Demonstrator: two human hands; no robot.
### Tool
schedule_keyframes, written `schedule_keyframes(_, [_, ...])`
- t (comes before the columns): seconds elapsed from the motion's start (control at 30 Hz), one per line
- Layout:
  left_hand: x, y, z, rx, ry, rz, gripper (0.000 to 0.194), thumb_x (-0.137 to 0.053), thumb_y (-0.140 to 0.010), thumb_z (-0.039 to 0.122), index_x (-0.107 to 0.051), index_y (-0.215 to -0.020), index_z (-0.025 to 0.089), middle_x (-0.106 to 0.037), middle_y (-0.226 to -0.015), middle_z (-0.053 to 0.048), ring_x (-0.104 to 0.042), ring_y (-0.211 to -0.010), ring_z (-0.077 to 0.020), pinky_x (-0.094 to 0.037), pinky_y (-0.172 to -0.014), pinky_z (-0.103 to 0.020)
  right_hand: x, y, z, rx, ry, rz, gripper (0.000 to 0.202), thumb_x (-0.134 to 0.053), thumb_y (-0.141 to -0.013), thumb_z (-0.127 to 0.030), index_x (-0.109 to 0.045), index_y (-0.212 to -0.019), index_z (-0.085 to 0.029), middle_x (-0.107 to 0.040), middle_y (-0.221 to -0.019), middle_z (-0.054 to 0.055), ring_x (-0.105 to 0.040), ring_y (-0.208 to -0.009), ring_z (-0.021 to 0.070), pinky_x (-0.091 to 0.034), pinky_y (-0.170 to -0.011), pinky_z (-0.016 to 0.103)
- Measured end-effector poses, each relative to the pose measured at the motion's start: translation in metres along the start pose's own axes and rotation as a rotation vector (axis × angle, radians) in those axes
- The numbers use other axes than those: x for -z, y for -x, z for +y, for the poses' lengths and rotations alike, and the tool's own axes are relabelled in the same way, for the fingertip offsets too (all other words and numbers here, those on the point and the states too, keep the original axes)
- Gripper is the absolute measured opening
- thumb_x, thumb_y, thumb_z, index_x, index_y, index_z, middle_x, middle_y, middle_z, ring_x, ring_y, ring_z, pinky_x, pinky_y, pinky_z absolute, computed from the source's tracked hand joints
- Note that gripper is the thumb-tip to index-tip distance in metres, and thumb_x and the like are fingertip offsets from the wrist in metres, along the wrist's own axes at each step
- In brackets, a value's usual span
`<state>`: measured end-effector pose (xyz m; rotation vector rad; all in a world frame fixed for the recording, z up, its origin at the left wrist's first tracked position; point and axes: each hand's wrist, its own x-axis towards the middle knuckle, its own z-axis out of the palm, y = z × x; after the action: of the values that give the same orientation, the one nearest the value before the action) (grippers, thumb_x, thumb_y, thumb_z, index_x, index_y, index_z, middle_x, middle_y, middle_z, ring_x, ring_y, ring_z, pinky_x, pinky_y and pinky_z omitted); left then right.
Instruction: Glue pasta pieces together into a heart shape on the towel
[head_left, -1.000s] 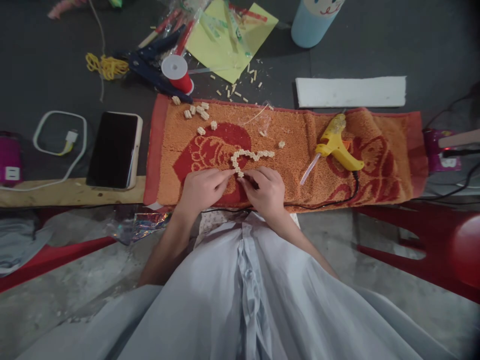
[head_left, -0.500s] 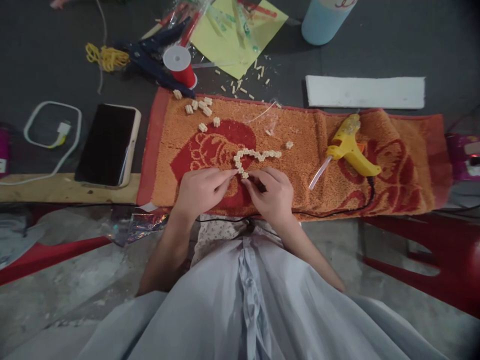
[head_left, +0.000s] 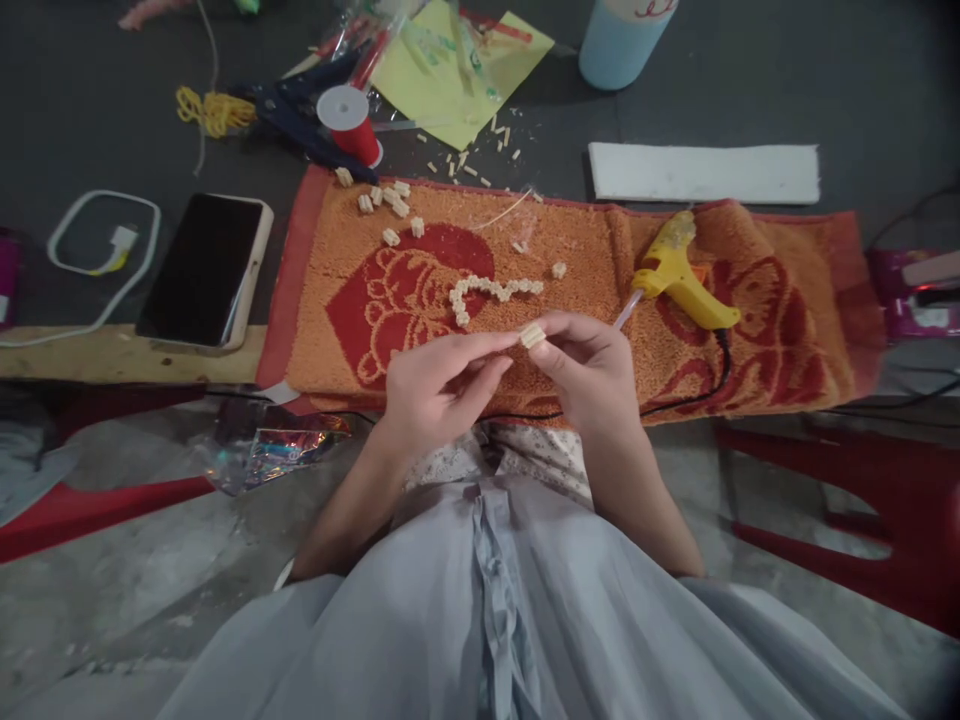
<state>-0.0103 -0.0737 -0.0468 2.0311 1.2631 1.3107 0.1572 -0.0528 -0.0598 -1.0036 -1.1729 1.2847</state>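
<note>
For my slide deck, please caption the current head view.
Right hand holding a small pale piece above an orange towel, left fingers beside it.

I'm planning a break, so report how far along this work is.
Done, apparently: the wavy row of pale pieces laid out on the towel. In hand: one pale block, pinched by the right hand, the left hand reaching to it. Remaining, seemingly: the loose blocks near the spool.

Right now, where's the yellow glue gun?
In the head view, the yellow glue gun lies on the orange towel, toward the right side, just below the white strip.
</note>
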Motion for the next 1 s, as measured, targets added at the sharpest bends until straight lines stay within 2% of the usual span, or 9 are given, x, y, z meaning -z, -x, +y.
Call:
schedule_keyframes(0.17, [-0.012, 0.003, 0.016, 0.123, 0.162, 0.031, 0.023, -0.066, -0.088, 0.028, -0.070, -0.111, 0.025, -0.070, -0.076, 0.002, -0.059, -0.060, -0.0072, -0.050, -0.057, -0.019, 0.004, 0.011, -0.004, -0.016, 0.001, 0.008, 0.038, -0.078, -0.069, -0.060, -0.071, -0.080, -0.024, -0.069, -0.075, -0.001, -0.062, -0.065, 0.0127, -0.054, -0.062, 0.028])
schedule_keyframes(0.27, [-0.018, 0.005, 0.024, 0.151, 0.244, 0.052, 0.018, -0.066, -0.089, 0.027, -0.071, -0.105, 0.025, -0.072, -0.091, -0.001, -0.066, -0.076, -0.0099, -0.055, -0.069, -0.022, 0.006, 0.018, -0.008, 0.116, 0.140, 0.047, 0.032, -0.076, -0.075, -0.054, -0.070, -0.081, -0.023, -0.065, -0.071, -0.002, -0.058, -0.063, 0.0120, -0.050, -0.060, 0.028])
schedule_keyframes(0.37, [-0.025, 0.009, 0.032, 0.298, 0.410, 0.116, 0.016, -0.068, -0.087, 0.030, -0.070, -0.102, 0.024, -0.073, -0.098, -0.002, -0.070, -0.085, -0.0124, -0.058, -0.073, -0.023, 0.009, 0.025, -0.012, 0.307, 0.332, 0.108, 0.020, -0.072, -0.082, -0.044, -0.070, -0.084, -0.024, -0.063, -0.070, -0.002, -0.056, -0.064, 0.0128, -0.048, -0.061, 0.030])
schedule_keyframes(0.47, [-0.035, 0.014, 0.039, 0.419, 0.565, 0.138, 0.019, -0.072, -0.084, 0.034, -0.069, -0.098, 0.023, -0.073, -0.097, -0.002, -0.071, -0.086, -0.0134, -0.060, -0.074, -0.024, 0.015, 0.032, -0.012, 0.437, 0.563, 0.159, 0.017, -0.065, -0.087, -0.041, -0.069, -0.089, -0.024, -0.064, -0.071, 0.000, -0.057, -0.066, 0.0152, -0.049, -0.064, 0.033])
schedule_keyframes(0.6, [-0.048, 0.022, 0.043, 0.468, 0.635, 0.173, 0.026, -0.076, -0.079, 0.040, -0.069, -0.096, 0.023, -0.074, -0.096, -0.002, -0.072, -0.086, -0.0140, -0.061, -0.077, -0.026, 0.020, 0.040, -0.012, 0.556, 0.811, 0.155, 0.018, -0.058, -0.090, -0.039, -0.067, -0.089, -0.024, -0.066, -0.074, 0.003, -0.058, -0.068, 0.0178, -0.048, -0.068, 0.037])
schedule_keyframes(0.77, [-0.061, 0.028, 0.042, 0.463, 0.669, 0.230, 0.023, -0.078, -0.078, 0.038, -0.069, -0.095, 0.024, -0.075, -0.090, 0.000, -0.073, -0.082, -0.0126, -0.061, -0.075, -0.025, 0.023, 0.048, -0.011, 0.644, 0.938, 0.154, 0.013, -0.059, -0.091, -0.036, -0.066, -0.089, -0.025, -0.066, -0.073, 0.002, -0.060, -0.071, 0.0186, -0.046, -0.069, 0.036])
schedule_keyframes(0.9, [-0.067, 0.028, 0.037, 0.530, 0.656, 0.266, 0.026, -0.077, -0.078, 0.041, -0.068, -0.093, 0.021, -0.074, -0.085, -0.001, -0.073, -0.077, -0.0131, -0.061, -0.073, -0.025, 0.050, 0.042, -0.016, 0.667, 1.050, 0.024, 0.014, -0.058, -0.092, -0.030, -0.069, -0.099, -0.025, -0.070, -0.083, 0.004, -0.062, -0.076, 0.0189, -0.048, -0.071, 0.035])
schedule_keyframes(0.93, [-0.068, 0.028, 0.036, 0.550, 0.669, 0.262, 0.027, -0.077, -0.077, 0.042, -0.068, -0.092, 0.021, -0.074, -0.084, -0.001, -0.073, -0.077, -0.0136, -0.062, -0.073, -0.026, 0.063, 0.037, -0.018, 0.621, 1.104, 0.005, 0.017, -0.055, -0.093, -0.030, -0.069, -0.102, -0.026, -0.070, -0.085, 0.005, -0.062, -0.078, 0.0195, -0.049, -0.073, 0.036])
schedule_keyframes(1.0, [-0.070, 0.028, 0.033, 0.571, 0.703, 0.250, 0.027, -0.077, -0.077, 0.040, -0.068, -0.092, 0.020, -0.074, -0.083, -0.001, -0.074, -0.078, -0.0145, -0.062, -0.074, -0.026, 0.091, 0.025, -0.025, 0.484, 1.220, 0.054, 0.022, -0.049, -0.095, -0.029, -0.068, -0.106, -0.025, -0.069, -0.088, 0.006, -0.063, -0.086, 0.0224, -0.050, -0.081, 0.039])
